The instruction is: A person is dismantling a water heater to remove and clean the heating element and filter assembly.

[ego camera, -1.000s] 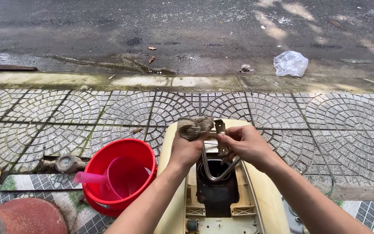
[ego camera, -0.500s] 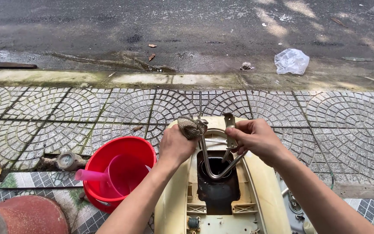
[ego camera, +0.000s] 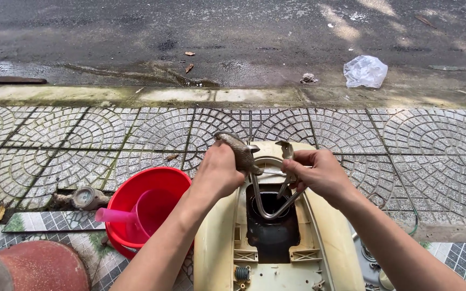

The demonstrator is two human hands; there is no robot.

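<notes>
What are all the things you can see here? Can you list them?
heater coil: one, grey bent metal tube, held over the casing's dark opening
casing: one, cream plastic, bottom centre
bucket: one, red, left of casing
scoop: one, pink, inside bucket
water meter: one, grey, left of bucket
plastic bag: one, clear, on the road
paving: grey patterned tiles
left hand: grips the coil's left end with a rag
right hand: grips the coil's right end
</notes>
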